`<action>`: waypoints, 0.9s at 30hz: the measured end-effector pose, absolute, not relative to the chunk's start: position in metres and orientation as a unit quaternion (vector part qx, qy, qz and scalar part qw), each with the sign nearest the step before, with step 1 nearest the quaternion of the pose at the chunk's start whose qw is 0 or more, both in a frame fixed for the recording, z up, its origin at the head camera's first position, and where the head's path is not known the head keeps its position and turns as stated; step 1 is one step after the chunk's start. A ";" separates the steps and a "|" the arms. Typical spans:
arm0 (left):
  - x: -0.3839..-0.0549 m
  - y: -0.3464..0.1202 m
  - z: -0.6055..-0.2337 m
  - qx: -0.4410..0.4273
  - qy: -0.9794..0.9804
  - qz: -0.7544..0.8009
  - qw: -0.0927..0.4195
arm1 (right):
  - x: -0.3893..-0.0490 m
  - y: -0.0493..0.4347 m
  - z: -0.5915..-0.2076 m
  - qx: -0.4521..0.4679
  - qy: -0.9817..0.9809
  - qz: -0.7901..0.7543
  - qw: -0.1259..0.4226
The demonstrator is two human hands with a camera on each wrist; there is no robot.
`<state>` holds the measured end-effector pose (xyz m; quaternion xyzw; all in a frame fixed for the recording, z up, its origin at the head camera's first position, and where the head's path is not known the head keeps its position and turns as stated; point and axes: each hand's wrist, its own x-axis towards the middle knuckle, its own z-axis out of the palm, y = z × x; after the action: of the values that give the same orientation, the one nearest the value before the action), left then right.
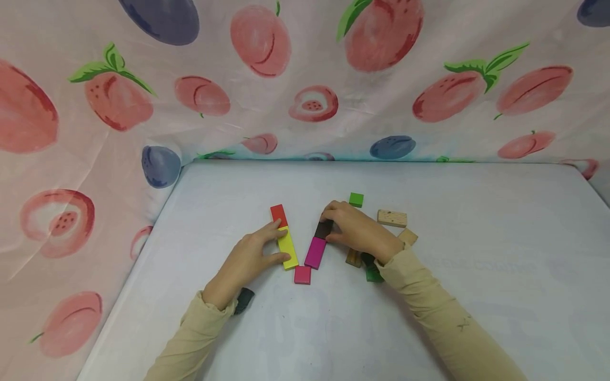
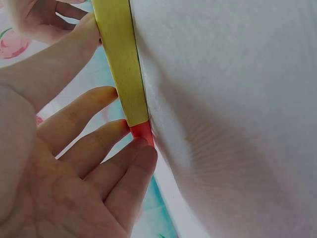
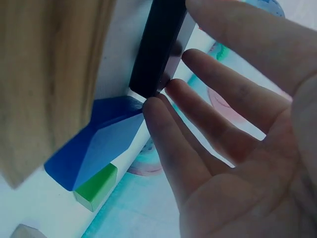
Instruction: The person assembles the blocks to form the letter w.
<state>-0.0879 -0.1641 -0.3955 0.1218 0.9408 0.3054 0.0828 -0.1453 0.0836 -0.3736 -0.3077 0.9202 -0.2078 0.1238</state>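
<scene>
A red block [image 1: 278, 215] and a longer yellow block [image 1: 288, 248] lie end to end in a slanted line. My left hand [image 1: 245, 259] touches their left side, thumb and fingers spread along it; the left wrist view shows fingertips at the red block [image 2: 141, 133] as well. Opposite, a black block [image 1: 323, 229] meets a magenta block [image 1: 315, 253] in a line slanting the other way. Thumb and fingertips of my right hand [image 1: 355, 227] hold the black block at its far end. A pink-red square block [image 1: 302, 275] sits at the bottom between both lines.
Around my right hand lie a light green block [image 1: 356, 199], wooden blocks [image 1: 392, 218] and a dark green block [image 1: 374, 274], partly covered by the sleeve. A blue block [image 3: 99, 144] shows in the right wrist view. One dark piece [image 1: 244, 300] lies beside my left wrist. Fruit-patterned cloth [image 1: 267, 121] hangs behind.
</scene>
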 end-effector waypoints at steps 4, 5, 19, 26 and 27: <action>-0.088 -0.164 -0.395 0.121 0.941 0.304 0.083 | -0.143 0.084 -0.374 -0.313 0.916 -0.216 0.125; -0.088 -0.164 -0.395 0.121 0.941 0.304 0.083 | -0.143 0.084 -0.374 -0.313 0.916 -0.218 0.125; -0.088 -0.164 -0.395 0.113 0.940 0.308 0.091 | -0.141 0.080 -0.376 -0.311 0.919 -0.215 0.113; -0.089 -0.165 -0.396 0.119 0.941 0.306 0.087 | -0.142 0.078 -0.376 -0.318 0.918 -0.213 0.105; -0.089 -0.165 -0.396 0.119 0.941 0.305 0.088 | -0.142 0.078 -0.377 -0.320 0.918 -0.211 0.103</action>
<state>-0.0888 -0.1652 -0.3964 0.1190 0.9407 0.3054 0.0876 -0.1422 0.0783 -0.3765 -0.3202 0.9177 -0.2113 0.1029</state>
